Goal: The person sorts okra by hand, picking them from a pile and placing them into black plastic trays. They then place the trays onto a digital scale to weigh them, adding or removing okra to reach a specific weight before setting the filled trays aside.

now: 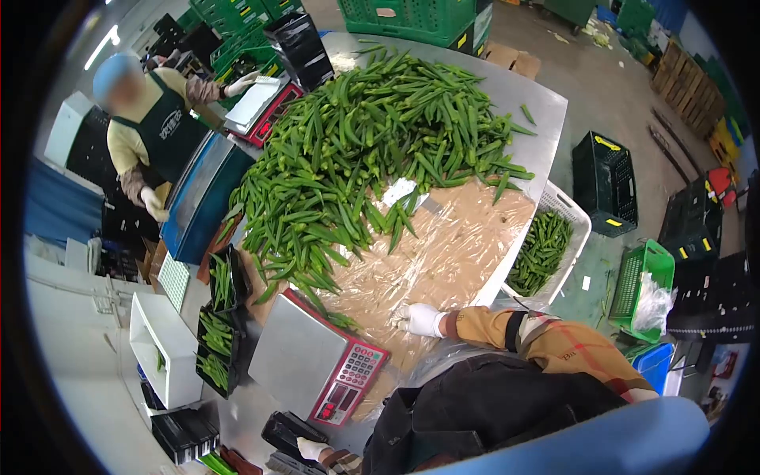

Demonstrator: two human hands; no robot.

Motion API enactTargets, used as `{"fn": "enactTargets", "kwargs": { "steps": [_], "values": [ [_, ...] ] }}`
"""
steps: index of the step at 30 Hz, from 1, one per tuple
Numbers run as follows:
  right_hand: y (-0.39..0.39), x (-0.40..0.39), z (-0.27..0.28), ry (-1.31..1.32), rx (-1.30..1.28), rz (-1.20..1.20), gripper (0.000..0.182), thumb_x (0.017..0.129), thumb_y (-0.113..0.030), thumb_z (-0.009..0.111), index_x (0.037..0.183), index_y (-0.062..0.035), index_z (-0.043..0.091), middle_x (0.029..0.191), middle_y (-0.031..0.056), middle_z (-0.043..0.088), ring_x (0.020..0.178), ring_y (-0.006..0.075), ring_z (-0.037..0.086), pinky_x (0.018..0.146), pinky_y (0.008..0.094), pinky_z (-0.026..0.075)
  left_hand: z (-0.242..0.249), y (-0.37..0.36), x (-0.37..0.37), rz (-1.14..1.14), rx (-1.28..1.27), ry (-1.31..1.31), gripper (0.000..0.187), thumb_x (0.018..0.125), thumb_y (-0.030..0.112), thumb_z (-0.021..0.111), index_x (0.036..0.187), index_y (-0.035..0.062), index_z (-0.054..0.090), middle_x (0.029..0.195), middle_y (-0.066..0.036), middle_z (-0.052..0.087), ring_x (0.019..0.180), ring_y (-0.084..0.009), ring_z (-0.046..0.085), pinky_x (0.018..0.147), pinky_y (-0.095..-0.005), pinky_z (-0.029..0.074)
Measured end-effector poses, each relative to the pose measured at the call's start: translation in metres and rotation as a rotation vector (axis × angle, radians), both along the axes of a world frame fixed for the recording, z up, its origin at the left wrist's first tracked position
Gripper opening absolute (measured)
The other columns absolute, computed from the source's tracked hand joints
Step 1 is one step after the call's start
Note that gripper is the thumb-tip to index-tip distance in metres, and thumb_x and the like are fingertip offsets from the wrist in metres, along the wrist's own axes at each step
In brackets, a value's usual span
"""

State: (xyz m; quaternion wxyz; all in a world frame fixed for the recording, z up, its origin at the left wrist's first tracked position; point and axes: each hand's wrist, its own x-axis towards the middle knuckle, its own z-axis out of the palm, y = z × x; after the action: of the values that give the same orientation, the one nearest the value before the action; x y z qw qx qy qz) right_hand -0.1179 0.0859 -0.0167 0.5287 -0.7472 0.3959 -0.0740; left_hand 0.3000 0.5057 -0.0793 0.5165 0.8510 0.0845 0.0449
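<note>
My left hand (311, 449), in a white glove, is at the bottom edge with its fingers at a black plastic tray (290, 434); its sleeve hides part of the wrist. My right hand (423, 321), also gloved, rests on the plastic-wrapped cardboard (443, 253), fingers slightly apart and holding nothing. Beyond it a large heap of green okra (372, 134) covers the metal table (542, 111). Between my hands stands a scale (305, 360) with a bare plate and a red keypad side. Several black trays filled with okra (215, 335) line the left side.
At the right stands a white crate of okra (582, 229), with a dark crate (605, 182) and a green crate (643, 285) on the floor. Across the table, a co-worker (162, 127) stands by a second scale (273, 111) and a blue machine (202, 198). A white shelf (165, 348) is at left.
</note>
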Motion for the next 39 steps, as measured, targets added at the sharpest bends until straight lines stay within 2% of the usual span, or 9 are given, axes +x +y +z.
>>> {"fn": "enactTargets", "kwargs": {
  "steps": [6, 9, 12, 16, 22, 26, 28, 33, 39],
  "values": [
    [-0.029, -0.027, 0.007, -0.2, -0.066, -0.073, 0.021, 0.092, -0.021, 0.059, 0.108, -0.0125, 0.07, 0.104, 0.0126, 0.071, 0.098, 0.0303, 0.067, 0.089, 0.0379, 0.052, 0.032, 0.001, 0.006, 0.033, 0.576, -0.356, 0.03, 0.096, 0.019, 0.055, 0.107, -0.0062, 0.066, 0.097, -0.013, 0.07, 0.084, -0.0276, 0.063, 0.082, -0.0373, 0.051],
    [-0.09, -0.074, 0.012, -0.282, -0.013, -0.573, 0.017, 0.093, -0.016, 0.061, 0.105, -0.0096, 0.07, 0.101, 0.0064, 0.069, 0.092, 0.0167, 0.065, 0.086, 0.0311, 0.052, 0.112, -0.053, -0.034, 0.037, 0.614, -0.704, 0.025, 0.098, 0.015, 0.054, 0.109, -0.0043, 0.065, 0.101, -0.014, 0.068, 0.09, -0.0287, 0.062, 0.086, -0.0375, 0.05],
    [-0.153, -0.137, 0.009, -0.329, -0.166, -0.996, 0.022, 0.092, -0.013, 0.061, 0.112, -0.0044, 0.067, 0.1, 0.008, 0.071, 0.092, 0.0162, 0.065, 0.084, 0.0299, 0.051, 0.178, -0.115, -0.08, -0.113, 0.567, -0.949, 0.022, 0.1, 0.01, 0.052, 0.112, -0.0024, 0.065, 0.105, -0.016, 0.066, 0.096, -0.0298, 0.061, 0.09, -0.0376, 0.049],
    [-0.209, -0.163, 0.028, -0.47, -0.181, -1.134, 0.027, 0.094, -0.009, 0.062, 0.118, 0.0015, 0.062, 0.111, 0.0055, 0.068, 0.097, 0.0102, 0.061, 0.088, 0.0248, 0.048, 0.187, -0.186, -0.132, -0.598, 0.572, -0.652, 0.019, 0.093, 0.005, 0.059, 0.109, -0.0029, 0.066, 0.103, -0.017, 0.066, 0.096, -0.0309, 0.061, 0.089, -0.0381, 0.049],
    [-0.235, -0.134, 0.01, -0.407, -0.126, -0.857, 0.027, 0.094, -0.013, 0.06, 0.117, -0.0005, 0.063, 0.098, 0.0052, 0.07, 0.083, 0.0094, 0.061, 0.076, 0.0247, 0.049, 0.209, -0.232, -0.154, -0.948, 0.718, -0.417, 0.029, 0.081, 0.0, 0.068, 0.11, 0.0003, 0.068, 0.101, -0.013, 0.068, 0.102, -0.0278, 0.06, 0.09, -0.036, 0.047],
    [-0.244, -0.089, 0.015, -0.341, -0.185, -0.715, 0.031, 0.088, -0.011, 0.063, 0.118, -0.0037, 0.064, 0.099, 0.0085, 0.07, 0.084, 0.0172, 0.066, 0.077, 0.0277, 0.051, 0.243, -0.315, -0.174, -0.999, 0.479, -0.437, 0.043, 0.084, 0.004, 0.07, 0.126, 0.0009, 0.061, 0.123, -0.013, 0.064, 0.114, -0.0293, 0.056, 0.102, -0.038, 0.041],
    [-0.254, -0.054, 0.014, -0.229, -0.258, -0.598, 0.034, 0.086, -0.021, 0.062, 0.118, -0.008, 0.064, 0.104, 0.0122, 0.067, 0.093, 0.0287, 0.064, 0.086, 0.0377, 0.05, 0.237, -0.369, -0.173, -1.042, 0.295, -0.395, 0.044, 0.087, 0.004, 0.066, 0.13, 0.0005, 0.058, 0.128, -0.016, 0.061, 0.119, -0.0295, 0.056, 0.105, -0.0379, 0.039],
    [-0.282, 0.031, 0.07, -0.156, -0.454, -0.212, 0.042, 0.086, -0.022, 0.063, 0.126, -0.0068, 0.059, 0.113, 0.0167, 0.063, 0.108, 0.0343, 0.057, 0.094, 0.0414, 0.046, 0.182, -0.51, -0.127, -1.208, -0.118, -0.162, 0.045, 0.095, -0.001, 0.054, 0.139, -0.0068, 0.043, 0.141, -0.018, 0.05, 0.131, -0.0243, 0.047, 0.111, -0.0334, 0.034],
    [-0.32, 0.108, 0.068, 0.051, -0.54, 0.042, 0.063, 0.084, -0.025, 0.066, 0.142, -0.012, 0.044, 0.142, 0.0187, 0.046, 0.129, 0.0379, 0.044, 0.105, 0.0451, 0.04, 0.11, -0.611, -0.069, -1.241, 0.434, -0.397, 0.073, 0.077, 0.022, 0.079, 0.141, 0.007, 0.047, 0.137, -0.026, 0.051, 0.124, -0.0413, 0.049, 0.108, -0.0424, 0.038]
  ]
}}
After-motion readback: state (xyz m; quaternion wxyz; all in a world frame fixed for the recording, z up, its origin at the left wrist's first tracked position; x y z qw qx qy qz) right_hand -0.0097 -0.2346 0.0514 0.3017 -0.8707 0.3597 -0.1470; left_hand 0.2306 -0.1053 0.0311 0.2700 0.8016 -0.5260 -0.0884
